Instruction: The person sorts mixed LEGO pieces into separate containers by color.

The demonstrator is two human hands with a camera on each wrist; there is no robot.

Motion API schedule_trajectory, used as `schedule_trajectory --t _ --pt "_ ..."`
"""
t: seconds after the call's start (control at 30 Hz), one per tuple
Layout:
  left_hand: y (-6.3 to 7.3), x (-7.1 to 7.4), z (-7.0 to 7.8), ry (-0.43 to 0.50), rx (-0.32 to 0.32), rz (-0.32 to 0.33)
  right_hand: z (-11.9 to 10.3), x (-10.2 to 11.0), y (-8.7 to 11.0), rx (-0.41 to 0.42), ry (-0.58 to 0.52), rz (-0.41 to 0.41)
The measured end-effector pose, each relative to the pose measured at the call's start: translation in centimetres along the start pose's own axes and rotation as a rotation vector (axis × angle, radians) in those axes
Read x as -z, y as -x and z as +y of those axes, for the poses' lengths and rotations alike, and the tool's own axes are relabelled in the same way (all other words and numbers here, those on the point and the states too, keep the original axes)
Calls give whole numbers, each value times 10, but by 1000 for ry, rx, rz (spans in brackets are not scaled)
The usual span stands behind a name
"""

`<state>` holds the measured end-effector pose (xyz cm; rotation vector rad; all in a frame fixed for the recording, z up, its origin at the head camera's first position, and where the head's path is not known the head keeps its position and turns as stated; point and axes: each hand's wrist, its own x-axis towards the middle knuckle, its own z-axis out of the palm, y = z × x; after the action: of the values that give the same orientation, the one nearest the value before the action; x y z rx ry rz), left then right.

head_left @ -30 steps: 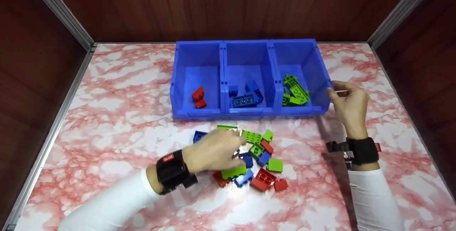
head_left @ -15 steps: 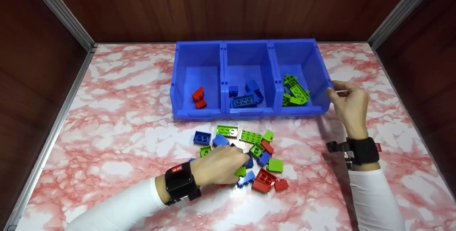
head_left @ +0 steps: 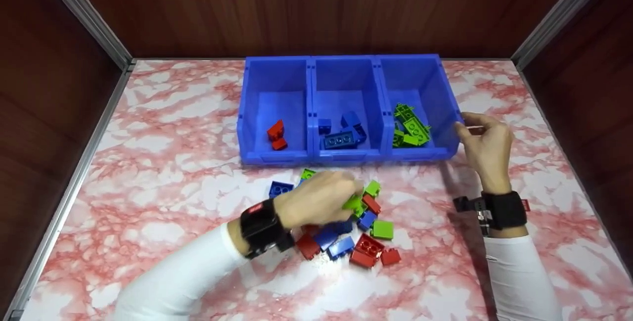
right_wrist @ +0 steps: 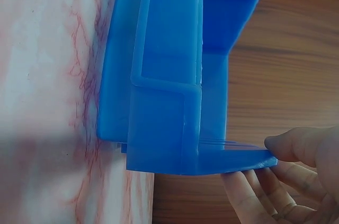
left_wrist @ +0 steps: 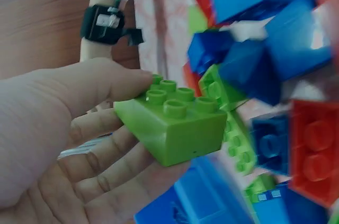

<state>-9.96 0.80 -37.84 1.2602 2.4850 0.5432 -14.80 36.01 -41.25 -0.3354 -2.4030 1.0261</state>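
My left hand (head_left: 321,200) is above the loose pile of toy building bricks and pinches a green brick (left_wrist: 180,128) between thumb and fingers. Studs of that brick face up toward the thumb in the left wrist view. At the right end of the blue three-compartment bin (head_left: 277,157), my right hand (head_left: 489,148) grips the side wall, thumb on one face and fingers on the other, as the right wrist view shows. Under and around the left hand lie blue bricks (head_left: 341,247), red bricks (head_left: 367,251) and green bricks (head_left: 382,230), some hidden by it.
Inside the bin, red bricks (head_left: 278,135) lie in the left compartment, blue bricks (head_left: 340,140) in the middle and green bricks (head_left: 413,128) in the right. Wooden panels (head_left: 316,9) enclose the marbled tabletop (head_left: 163,162) at the back and sides.
My left hand moved down to the pile's lower left, then up and right, now with the green brick. The right hand and the bin have stayed in place.
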Motion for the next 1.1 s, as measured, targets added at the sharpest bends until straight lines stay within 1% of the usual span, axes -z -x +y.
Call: schedule_trajectory --t 0.17,0.3,0.47,0.6,0.77,0.87,1.1 --pt "-32 10 1 -7 -61 59 2 0 0 -1 -1 3" --pt "-62 15 3 -35 -72 88 3 -1 0 7 -15 3" --pt "-98 15 9 -73 -73 130 2 -1 0 17 -31 3" --pt "-124 11 16 -119 -86 172 2 0 1 13 -22 2" --pt "-152 4 21 -184 -64 169 3 1 1 15 -21 -2" --pt "-167 0 23 -241 -40 162 3 2 1 26 -25 -4" --pt "-193 -6 27 -349 13 165 2 1 0 31 -29 -11"
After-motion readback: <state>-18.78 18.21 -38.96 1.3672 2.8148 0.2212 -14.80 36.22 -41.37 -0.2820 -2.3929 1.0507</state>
